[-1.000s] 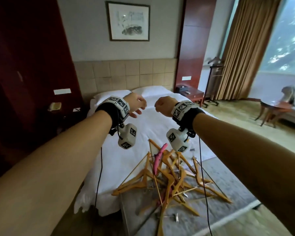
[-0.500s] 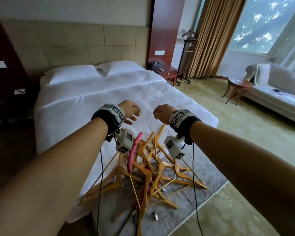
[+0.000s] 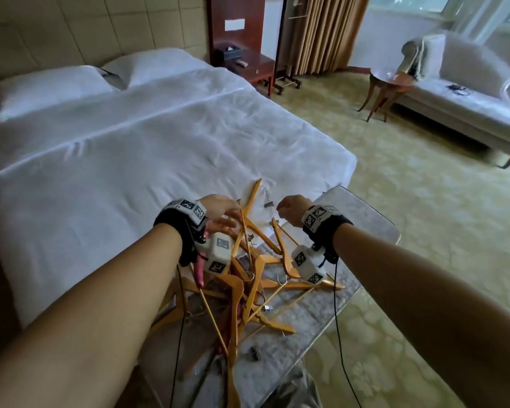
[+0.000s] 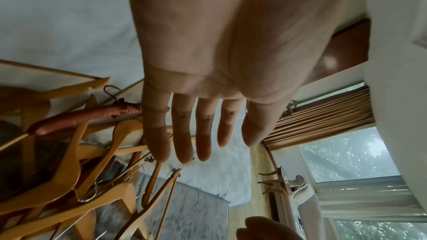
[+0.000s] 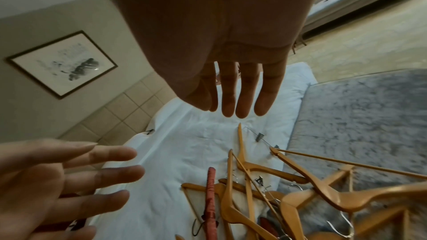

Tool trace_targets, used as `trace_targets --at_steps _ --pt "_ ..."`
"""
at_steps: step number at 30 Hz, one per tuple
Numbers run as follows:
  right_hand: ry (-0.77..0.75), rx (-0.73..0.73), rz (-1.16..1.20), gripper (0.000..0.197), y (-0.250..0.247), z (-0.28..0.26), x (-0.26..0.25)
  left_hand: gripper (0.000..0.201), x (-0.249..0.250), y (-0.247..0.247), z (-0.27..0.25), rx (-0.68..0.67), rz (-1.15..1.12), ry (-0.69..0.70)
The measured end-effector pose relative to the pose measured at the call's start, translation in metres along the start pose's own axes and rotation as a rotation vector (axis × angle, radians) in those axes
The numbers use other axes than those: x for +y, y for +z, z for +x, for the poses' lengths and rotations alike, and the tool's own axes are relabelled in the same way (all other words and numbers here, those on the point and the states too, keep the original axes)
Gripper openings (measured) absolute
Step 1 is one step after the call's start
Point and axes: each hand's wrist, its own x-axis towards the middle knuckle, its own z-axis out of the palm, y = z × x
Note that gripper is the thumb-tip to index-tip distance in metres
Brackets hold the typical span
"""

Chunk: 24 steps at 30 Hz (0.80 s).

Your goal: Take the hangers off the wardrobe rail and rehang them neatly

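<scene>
A tangled pile of wooden hangers [image 3: 256, 272] lies on the grey runner [image 3: 351, 219] at the foot of the bed. One pink padded hanger [image 3: 200, 272] sticks out of its left side. My left hand [image 3: 227, 222] hovers over the pile's far left part with its fingers spread and straight [image 4: 196, 152], holding nothing. My right hand [image 3: 286, 207] hangs above the far right part, with its fingers [image 5: 233, 109] pointing down at the hangers [image 5: 289, 198] and empty. In the left wrist view the pink hanger [image 4: 87, 116] lies just behind my fingers. No wardrobe rail is in view.
The white bed [image 3: 130, 148] stretches away behind the pile. A dark nightstand [image 3: 248, 66] and a valet stand [image 3: 286, 54] are at the back. To the right, past open carpet, are a round side table [image 3: 392, 81] and a sofa [image 3: 468, 92].
My view has tilted down from the wall to the bed foot. Both hands have dropped close over the hanger pile, and the left hand's fingers have spread out.
</scene>
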Motion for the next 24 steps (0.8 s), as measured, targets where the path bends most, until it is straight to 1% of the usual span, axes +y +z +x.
trace_targets --at_steps 1,2,3,5,7,11,13,16,18,20,24 --pt "0.017 -0.009 0.031 0.022 0.003 0.008 0.013 0.012 -0.002 0.008 0.009 -0.052 -0.022 -0.038" --pt "0.031 -0.015 0.056 0.02 0.006 0.015 0.027 0.012 -0.004 0.015 0.02 -0.059 -0.035 -0.066" --pt "0.048 -0.022 0.073 0.018 0.01 0.023 0.04 0.012 -0.007 0.021 0.032 -0.034 -0.036 -0.081" --pt "0.08 -0.047 0.123 0.011 0.016 0.04 0.067 0.018 -0.011 0.033 0.057 0.018 -0.03 -0.08" --pt "0.114 -0.072 0.167 0.015 0.02 0.06 0.093 0.023 -0.011 0.047 0.084 0.057 -0.045 -0.095" --pt "0.178 -0.182 0.205 0.02 0.03 0.106 0.148 0.009 -0.009 0.08 0.138 0.165 -0.082 -0.151" --pt "0.216 -0.236 0.216 0.021 0.042 0.13 0.18 0.009 -0.013 0.096 0.168 0.219 -0.104 -0.183" --pt "0.26 -0.31 0.214 0.028 0.069 0.171 0.231 0.008 -0.03 0.119 0.212 0.307 -0.154 -0.232" --pt "0.3 -0.359 0.264 0.025 0.086 0.19 0.259 0.006 -0.045 0.135 0.236 0.327 -0.16 -0.299" --pt "0.348 -0.395 0.32 0.02 0.095 0.2 0.278 0.01 -0.062 0.147 0.257 0.339 -0.169 -0.382" --pt "0.421 -0.47 0.337 0.026 0.126 0.229 0.317 0.011 -0.093 0.161 0.294 0.36 -0.192 -0.514"
